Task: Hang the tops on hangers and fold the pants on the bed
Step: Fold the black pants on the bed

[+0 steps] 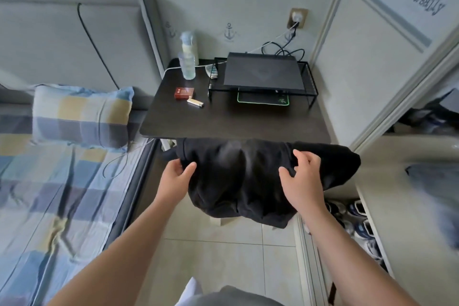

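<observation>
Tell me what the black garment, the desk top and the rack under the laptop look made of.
Black garment: thick, soft, matte knit, probably cotton fleece; it drapes in heavy rounded folds.
Desk top: dark board, likely laminate or veneer; flat, low sheen, thin rounded edge.
Rack: thin black metal wire, apparently painted; slim straight bars with a mesh side.

The bed (62,194) lies left, its pillow (82,114) at the far end. Right of it stands the counter (173,119): a bottle (188,57) at its far left corner, a box (183,93) and lighter (195,102) nearer, a rack (313,87) on the right bearing a laptop (263,72). Before the counter's near edge a garment (236,181) drapes over what may be a chair, the left hand (177,172) gripping its left side, the right hand (300,174) its right.
</observation>
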### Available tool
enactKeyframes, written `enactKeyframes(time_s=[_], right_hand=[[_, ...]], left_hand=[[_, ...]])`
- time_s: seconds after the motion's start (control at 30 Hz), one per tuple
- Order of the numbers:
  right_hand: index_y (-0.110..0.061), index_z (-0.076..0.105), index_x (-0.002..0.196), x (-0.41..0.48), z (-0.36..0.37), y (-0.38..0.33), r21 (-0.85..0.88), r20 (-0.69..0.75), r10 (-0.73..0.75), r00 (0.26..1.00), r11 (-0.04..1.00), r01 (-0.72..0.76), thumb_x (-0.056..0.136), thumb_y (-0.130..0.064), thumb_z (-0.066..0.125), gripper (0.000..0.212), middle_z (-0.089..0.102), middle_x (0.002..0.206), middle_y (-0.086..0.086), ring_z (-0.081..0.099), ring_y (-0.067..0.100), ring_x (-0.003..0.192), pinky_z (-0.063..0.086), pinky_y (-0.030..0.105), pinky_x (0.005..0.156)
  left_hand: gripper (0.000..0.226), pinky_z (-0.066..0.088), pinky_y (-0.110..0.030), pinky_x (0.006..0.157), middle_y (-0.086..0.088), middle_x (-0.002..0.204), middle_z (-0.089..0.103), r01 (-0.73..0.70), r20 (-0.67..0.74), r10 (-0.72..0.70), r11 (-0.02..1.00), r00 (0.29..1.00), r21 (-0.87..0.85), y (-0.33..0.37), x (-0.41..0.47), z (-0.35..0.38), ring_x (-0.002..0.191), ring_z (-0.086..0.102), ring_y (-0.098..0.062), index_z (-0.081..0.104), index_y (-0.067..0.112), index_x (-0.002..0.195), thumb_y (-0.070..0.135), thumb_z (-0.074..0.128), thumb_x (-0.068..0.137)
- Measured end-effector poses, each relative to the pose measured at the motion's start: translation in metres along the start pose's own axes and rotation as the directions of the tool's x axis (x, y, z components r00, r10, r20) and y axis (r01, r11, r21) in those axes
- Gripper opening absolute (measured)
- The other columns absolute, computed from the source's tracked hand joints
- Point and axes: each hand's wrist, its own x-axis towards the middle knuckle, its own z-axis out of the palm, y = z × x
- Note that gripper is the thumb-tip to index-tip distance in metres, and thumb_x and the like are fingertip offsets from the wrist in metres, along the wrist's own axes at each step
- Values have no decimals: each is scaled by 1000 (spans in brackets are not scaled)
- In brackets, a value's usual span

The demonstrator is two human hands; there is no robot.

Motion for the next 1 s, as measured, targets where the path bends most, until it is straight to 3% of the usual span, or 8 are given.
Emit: enactKeyframes(time_s=[0.13,0.23,0.33,0.47,0.63,0.77,0.9,1.0], right_hand=[[-11,48,139,6,2,-14,26,19,90,996,996,-90,94,-23,64,49,54,126,5,57,19,91,45,36,90],[-9,55,131,10,4,-18,48,19,153,988,987,-154,93,-24,66,42,52,127,9,52,21,98,40,30,84],[-8,64,121,15,6,-21,11,-12,188,982,982,-188,93,-27,68,34,58,121,12,58,31,107,48,41,93],[-9,68,100,20,4,-27,26,-11,157,988,987,-157,95,-25,66,16,65,108,11,61,29,98,49,39,85],[-17,61,83,17,-15,-42,174,-43,54,998,984,-46,91,-21,66,11,63,95,1,58,22,90,47,36,84],[-11,51,70,10,-38,-80,278,-85,-113,990,951,133,89,-13,65,24,46,59,-14,43,4,59,38,13,58],[-7,50,76,-1,-58,-135,354,-111,-298,948,880,318,87,-9,65,19,40,56,-15,34,3,51,33,10,51],[-16,51,73,-15,-69,-184,404,-106,-430,897,806,434,87,-6,67,24,44,60,-14,40,4,56,36,10,56]], left_hand=[[42,32,-29,58,2,69,36,-27,16,26,999,1000,46,11,-2,-5,66,38,-14,41,16,75,47,63,93],[31,46,-28,71,4,76,61,71,97,-54,980,994,-184,25,-6,-11,77,58,-11,60,15,82,43,61,96],[21,52,-35,95,2,106,77,169,230,-87,915,969,-367,44,-6,-22,104,70,-16,73,20,105,34,58,100],[22,50,-32,92,1,111,76,221,322,-68,856,944,-467,67,-11,-33,108,70,-18,71,20,111,31,53,103],[15,52,-41,97,-7,101,77,224,232,-102,772,967,-595,103,-15,-43,105,70,-26,73,15,98,25,62,95],[15,52,-46,98,-11,102,76,129,170,-25,759,985,-639,149,-14,-58,104,70,-29,74,14,94,25,64,90],[12,59,-34,72,0,86,77,-35,90,125,754,988,-656,202,-10,-93,91,74,-20,72,20,81,27,68,91],[15,62,-38,74,-4,90,78,-85,58,167,734,984,-674,240,-11,-133,91,75,-24,70,16,98,26,74,88]])
